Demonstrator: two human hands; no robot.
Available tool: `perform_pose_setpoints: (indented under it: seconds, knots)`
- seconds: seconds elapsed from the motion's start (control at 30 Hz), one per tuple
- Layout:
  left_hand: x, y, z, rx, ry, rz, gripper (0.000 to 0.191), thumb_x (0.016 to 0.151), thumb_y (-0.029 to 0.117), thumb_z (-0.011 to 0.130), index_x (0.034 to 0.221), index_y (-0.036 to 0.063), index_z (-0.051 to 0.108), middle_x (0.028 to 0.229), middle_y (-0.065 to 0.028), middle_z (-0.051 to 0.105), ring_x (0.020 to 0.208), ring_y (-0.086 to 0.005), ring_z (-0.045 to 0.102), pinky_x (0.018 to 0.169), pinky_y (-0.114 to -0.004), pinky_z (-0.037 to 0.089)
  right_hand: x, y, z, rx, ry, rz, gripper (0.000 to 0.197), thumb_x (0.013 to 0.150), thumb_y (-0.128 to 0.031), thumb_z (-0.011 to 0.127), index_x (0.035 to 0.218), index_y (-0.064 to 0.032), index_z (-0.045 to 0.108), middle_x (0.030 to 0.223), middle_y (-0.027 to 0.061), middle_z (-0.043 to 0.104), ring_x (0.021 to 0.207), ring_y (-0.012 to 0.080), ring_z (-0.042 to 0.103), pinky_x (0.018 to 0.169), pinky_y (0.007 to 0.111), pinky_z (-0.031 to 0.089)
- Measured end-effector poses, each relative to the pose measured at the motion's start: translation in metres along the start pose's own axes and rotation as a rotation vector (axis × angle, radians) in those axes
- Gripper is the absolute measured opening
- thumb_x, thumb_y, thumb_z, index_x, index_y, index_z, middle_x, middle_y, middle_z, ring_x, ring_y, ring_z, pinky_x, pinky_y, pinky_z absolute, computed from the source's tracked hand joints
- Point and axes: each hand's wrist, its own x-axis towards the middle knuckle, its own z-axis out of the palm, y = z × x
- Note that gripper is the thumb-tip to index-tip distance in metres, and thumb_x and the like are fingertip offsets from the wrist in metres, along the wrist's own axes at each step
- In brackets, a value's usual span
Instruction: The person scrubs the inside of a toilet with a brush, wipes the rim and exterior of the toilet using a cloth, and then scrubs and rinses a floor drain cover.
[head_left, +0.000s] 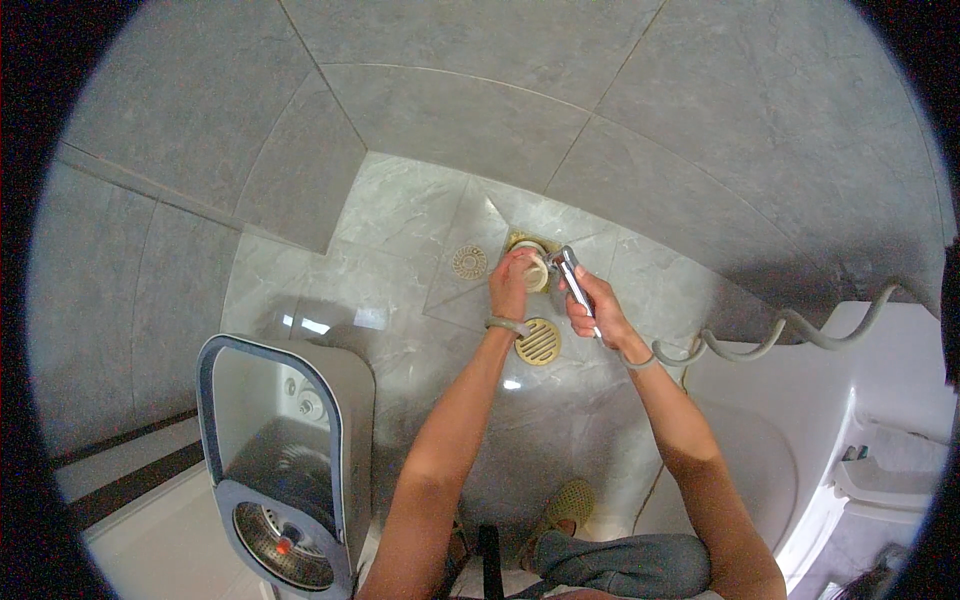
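My left hand (511, 281) grips a cream-coloured cylindrical drain part (535, 276) with a round open rim, tilted over the square floor drain opening (517, 238). The fingers hide much of it. A bangle (507, 325) circles the left wrist. In my right hand (600, 309) is a chrome handheld sprayer (576, 285), its head close to the part's rim. Whether water flows from it I cannot tell. A grey coiled hose (814, 339) passes by the right wrist. On the tiles lie a round brass slotted grate (538, 342) and a round perforated strainer cover (470, 262).
A spin-mop bucket (356, 405) with a metal basket (283, 546) stands at the left. White ceramic fixture sides (742, 420) rise at the right. Grey tiled walls (465, 112) close off the far side. A yellow perforated clog (571, 504) is on my foot below.
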Motion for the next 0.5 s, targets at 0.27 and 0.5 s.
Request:
perform_pose_setpoints:
  seconds: [0.27,0.5]
  knots:
    - [-0.009,0.006,0.001,-0.271,-0.141,-0.063,0.035,0.092,0.023,0.047,0.115,-0.0004,0.059,0.115,-0.0063,0.060,0.104,-0.0173,0.058,0.090,-0.030,0.047,0.001,-0.005,0.000,0.019,-0.005,-0.042,0.044,0.097,-0.050,0.045,0.096,-0.0070,0.055,0.054,-0.0043,0.039,0.036,0.0043,0.030,0.032,0.022,0.025]
    - [-0.019,0.016,0.013,-0.337,0.006,-0.072,0.021,0.086,0.011,0.057,0.100,-0.0021,0.067,0.111,-0.0070,0.062,0.100,-0.0155,0.059,0.087,-0.027,0.047,-0.002,-0.008,0.007,0.015,-0.012,-0.042,0.042,0.097,-0.048,0.044,0.096,-0.0068,0.055,0.055,-0.0035,0.040,0.036,0.0048,0.031,0.032,0.023,0.026]
